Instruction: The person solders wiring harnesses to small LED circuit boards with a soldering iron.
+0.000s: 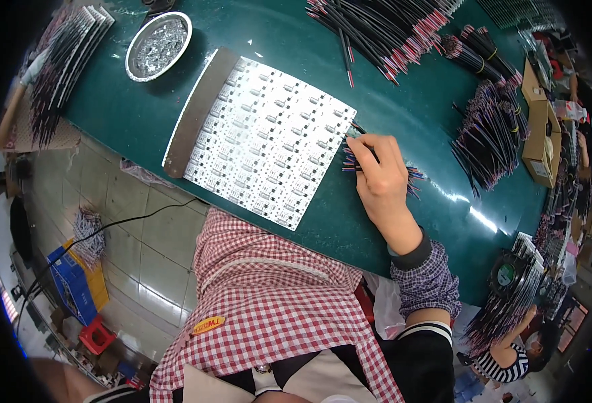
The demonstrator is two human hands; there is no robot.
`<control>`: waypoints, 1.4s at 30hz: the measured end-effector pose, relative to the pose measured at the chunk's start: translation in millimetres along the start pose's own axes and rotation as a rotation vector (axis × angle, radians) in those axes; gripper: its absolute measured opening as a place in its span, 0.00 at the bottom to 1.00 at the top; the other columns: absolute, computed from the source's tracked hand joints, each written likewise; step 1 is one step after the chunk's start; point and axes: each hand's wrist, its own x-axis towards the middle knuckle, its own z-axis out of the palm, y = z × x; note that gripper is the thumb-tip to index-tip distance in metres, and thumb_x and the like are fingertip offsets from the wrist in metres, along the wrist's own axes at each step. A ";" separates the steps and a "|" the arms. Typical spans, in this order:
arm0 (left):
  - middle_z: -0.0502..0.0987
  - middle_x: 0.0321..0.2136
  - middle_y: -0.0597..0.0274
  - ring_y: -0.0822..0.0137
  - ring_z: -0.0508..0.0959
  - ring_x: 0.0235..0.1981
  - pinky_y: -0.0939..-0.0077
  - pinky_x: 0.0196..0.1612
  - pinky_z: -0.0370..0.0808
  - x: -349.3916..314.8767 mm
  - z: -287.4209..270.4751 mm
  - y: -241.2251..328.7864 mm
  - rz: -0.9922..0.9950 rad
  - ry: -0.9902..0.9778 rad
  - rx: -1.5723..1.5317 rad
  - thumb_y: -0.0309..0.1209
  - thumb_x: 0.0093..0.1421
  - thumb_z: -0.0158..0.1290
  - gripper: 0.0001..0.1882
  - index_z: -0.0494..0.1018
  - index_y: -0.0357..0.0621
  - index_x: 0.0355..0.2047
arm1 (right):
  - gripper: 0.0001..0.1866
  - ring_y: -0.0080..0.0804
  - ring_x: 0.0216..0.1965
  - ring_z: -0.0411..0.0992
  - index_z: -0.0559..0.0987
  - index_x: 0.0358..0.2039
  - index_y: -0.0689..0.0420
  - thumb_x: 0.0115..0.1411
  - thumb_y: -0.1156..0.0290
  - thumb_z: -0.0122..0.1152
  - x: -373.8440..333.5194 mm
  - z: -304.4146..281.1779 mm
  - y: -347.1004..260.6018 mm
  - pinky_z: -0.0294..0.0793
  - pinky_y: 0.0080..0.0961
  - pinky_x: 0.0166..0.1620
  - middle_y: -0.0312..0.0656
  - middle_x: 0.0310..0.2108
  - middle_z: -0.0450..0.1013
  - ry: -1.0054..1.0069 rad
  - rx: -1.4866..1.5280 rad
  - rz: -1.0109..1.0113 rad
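Note:
My right hand (384, 183) is closed in a pinch at the right corner of a white circuit board panel (269, 134). A thin dark wire (357, 126) shows at its fingertips, by the panel's edge; the fingers partly hide it. Under that hand lies a small bundle of short coloured wires (413, 180), sticking out on both sides of it. Rows of small components cover the panel, which lies flat and slanted on the green table (323, 248). Along the panel's left side rests a brown bar (205, 111). My left hand is out of view.
A metal bowl (130, 62) of silvery scraps stands back left. Heaps of black and red wires (390, 33) and tied bundles (494, 127) lie back and right, near a cardboard box (543, 144). Wired panels stand at far left (67, 64) and lower right (517, 282), with people beside them.

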 end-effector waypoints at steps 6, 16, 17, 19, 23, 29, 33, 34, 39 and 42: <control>0.76 0.36 0.54 0.63 0.73 0.36 0.71 0.44 0.71 10.0 88.3 52.2 0.014 -0.076 -0.075 0.27 0.48 0.57 0.29 0.70 0.29 0.52 | 0.26 0.41 0.36 0.72 0.79 0.39 0.63 0.34 0.90 0.61 4.0 4.1 2.2 0.75 0.33 0.36 0.44 0.36 0.73 0.005 -0.050 -0.071; 0.80 0.29 0.61 0.73 0.78 0.27 0.81 0.31 0.74 -54.8 282.1 45.8 -0.308 -0.365 -0.320 0.20 0.51 0.62 0.11 0.77 0.33 0.36 | 0.24 0.40 0.35 0.72 0.79 0.39 0.63 0.36 0.88 0.62 3.5 4.2 1.5 0.74 0.32 0.35 0.44 0.35 0.74 0.003 -0.106 -0.088; 0.79 0.27 0.61 0.74 0.77 0.26 0.81 0.30 0.73 -49.4 283.4 48.2 -0.315 -0.429 -0.321 0.19 0.51 0.60 0.10 0.77 0.33 0.35 | 0.23 0.40 0.34 0.72 0.79 0.39 0.63 0.37 0.88 0.62 3.7 3.9 1.3 0.74 0.32 0.35 0.43 0.35 0.74 0.006 -0.107 -0.090; 0.75 0.23 0.62 0.74 0.73 0.22 0.80 0.26 0.70 -44.8 290.4 48.6 -0.243 -0.436 -0.351 0.17 0.51 0.58 0.07 0.76 0.33 0.32 | 0.23 0.40 0.34 0.72 0.79 0.39 0.63 0.37 0.88 0.62 3.8 4.8 1.0 0.74 0.32 0.35 0.43 0.35 0.74 0.012 -0.108 -0.087; 0.75 0.23 0.60 0.72 0.73 0.22 0.79 0.27 0.70 -41.9 293.3 50.0 -0.258 -0.419 -0.363 0.18 0.50 0.58 0.08 0.76 0.33 0.32 | 0.22 0.40 0.34 0.72 0.80 0.39 0.63 0.38 0.87 0.62 4.5 4.3 -0.1 0.74 0.32 0.35 0.43 0.34 0.73 0.017 -0.111 -0.081; 0.73 0.21 0.59 0.70 0.72 0.20 0.77 0.25 0.69 -38.7 293.8 52.3 -0.219 -0.455 -0.284 0.18 0.50 0.58 0.06 0.75 0.34 0.29 | 0.21 0.39 0.33 0.72 0.80 0.38 0.63 0.40 0.87 0.62 3.9 5.4 0.4 0.74 0.32 0.34 0.43 0.34 0.74 0.027 -0.114 -0.079; 0.72 0.20 0.60 0.70 0.71 0.19 0.77 0.24 0.68 -37.2 295.7 53.3 -0.202 -0.470 -0.261 0.18 0.50 0.58 0.05 0.73 0.34 0.28 | 0.20 0.39 0.33 0.72 0.80 0.38 0.63 0.41 0.86 0.63 3.7 6.1 0.7 0.74 0.32 0.34 0.43 0.34 0.74 0.023 -0.113 -0.074; 0.71 0.20 0.60 0.70 0.71 0.18 0.77 0.24 0.68 -37.9 296.2 53.1 -0.187 -0.468 -0.251 0.18 0.49 0.58 0.05 0.73 0.35 0.27 | 0.19 0.38 0.34 0.71 0.79 0.38 0.64 0.41 0.83 0.61 3.3 6.3 2.0 0.74 0.30 0.33 0.43 0.34 0.73 0.023 -0.131 -0.100; 0.71 0.19 0.60 0.70 0.70 0.18 0.77 0.23 0.67 -40.6 296.3 52.0 -0.166 -0.456 -0.235 0.18 0.49 0.59 0.06 0.73 0.35 0.27 | 0.18 0.38 0.35 0.70 0.79 0.37 0.66 0.41 0.81 0.60 3.5 6.6 2.8 0.75 0.28 0.32 0.43 0.35 0.72 0.023 -0.146 -0.125; 0.71 0.19 0.60 0.70 0.70 0.18 0.77 0.22 0.67 -41.2 295.3 51.8 -0.201 -0.458 -0.254 0.18 0.49 0.59 0.05 0.73 0.35 0.26 | 0.18 0.38 0.35 0.70 0.79 0.37 0.66 0.41 0.81 0.60 3.7 6.7 2.9 0.75 0.28 0.32 0.43 0.35 0.72 0.029 -0.146 -0.131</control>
